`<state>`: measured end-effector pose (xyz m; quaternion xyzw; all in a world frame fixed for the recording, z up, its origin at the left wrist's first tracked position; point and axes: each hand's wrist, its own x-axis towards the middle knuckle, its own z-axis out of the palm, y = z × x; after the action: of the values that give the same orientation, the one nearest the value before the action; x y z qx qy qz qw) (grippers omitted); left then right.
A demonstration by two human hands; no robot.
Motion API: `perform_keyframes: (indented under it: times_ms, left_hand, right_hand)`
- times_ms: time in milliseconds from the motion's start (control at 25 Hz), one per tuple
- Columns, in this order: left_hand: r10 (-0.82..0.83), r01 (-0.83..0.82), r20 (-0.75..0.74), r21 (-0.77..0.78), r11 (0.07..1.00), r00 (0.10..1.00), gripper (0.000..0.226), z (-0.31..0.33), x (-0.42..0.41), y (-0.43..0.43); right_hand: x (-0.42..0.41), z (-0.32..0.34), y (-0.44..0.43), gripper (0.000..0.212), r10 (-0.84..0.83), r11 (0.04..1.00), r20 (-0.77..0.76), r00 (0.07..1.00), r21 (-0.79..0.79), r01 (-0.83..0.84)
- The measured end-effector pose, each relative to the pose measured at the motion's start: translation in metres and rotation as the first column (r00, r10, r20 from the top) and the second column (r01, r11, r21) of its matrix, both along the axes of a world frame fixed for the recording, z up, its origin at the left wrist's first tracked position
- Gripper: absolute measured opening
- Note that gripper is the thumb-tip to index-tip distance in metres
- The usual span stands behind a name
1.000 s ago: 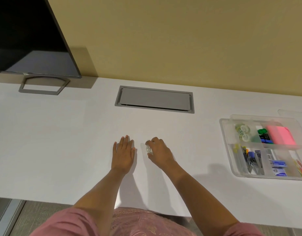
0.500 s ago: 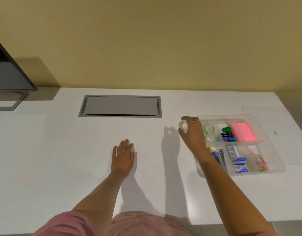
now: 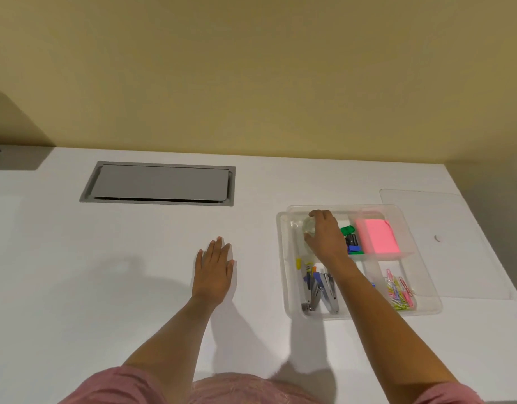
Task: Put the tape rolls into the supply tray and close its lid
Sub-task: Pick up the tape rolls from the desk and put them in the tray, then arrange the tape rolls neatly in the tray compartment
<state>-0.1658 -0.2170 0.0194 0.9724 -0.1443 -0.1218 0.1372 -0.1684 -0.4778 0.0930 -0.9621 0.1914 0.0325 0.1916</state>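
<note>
A clear plastic supply tray [image 3: 283, 258] sits on the white desk at the right, split into compartments. My right hand [image 3: 327, 239] reaches into its far-left compartment, fingers curled around a clear tape roll [image 3: 309, 227]. Other rolls in that compartment are hidden under the hand. The tray's clear flat lid [image 3: 455, 243] lies on the desk just right of the tray, partly under it. My left hand [image 3: 215, 271] rests flat on the desk, palm down, fingers together, left of the tray.
The tray also holds pink sticky notes [image 3: 376, 236], binder clips [image 3: 352, 242], staplers [image 3: 320, 290] and coloured paper clips [image 3: 398, 291]. A grey cable hatch [image 3: 159, 183] is set into the desk at the back. The desk's right edge runs close beyond the lid.
My right hand picked a tape roll off the desk in front of me and carried it right, into the tray's far-left compartment. The view swung right. My left hand stayed flat.
</note>
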Motion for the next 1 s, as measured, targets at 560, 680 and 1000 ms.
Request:
perform_keyframes:
  times_ms: [560, 680, 1000]
  left_hand:
    - [0.087, -0.086, 0.031, -0.026, 0.996, 0.996, 0.046, -0.001, -0.003, -0.027]
    - [0.077, -0.076, 0.036, -0.028, 0.997, 0.996, 0.044, 0.004, -0.002, -0.028]
    - [-0.052, 0.056, 0.050, -0.095, 0.994, 0.997, 0.038, 0.029, 0.020, -0.045]
  right_hand:
    - [0.021, -0.022, -0.009, 0.049, 0.241, 0.967, -0.121, 0.963, -0.057, -0.249]
    - [0.018, -0.019, -0.009, 0.051, 0.216, 0.976, -0.097, 0.972, -0.016, -0.218]
    - [0.006, -0.007, -0.013, 0.029, 0.082, 0.992, 0.033, 0.996, -0.103, -0.078]
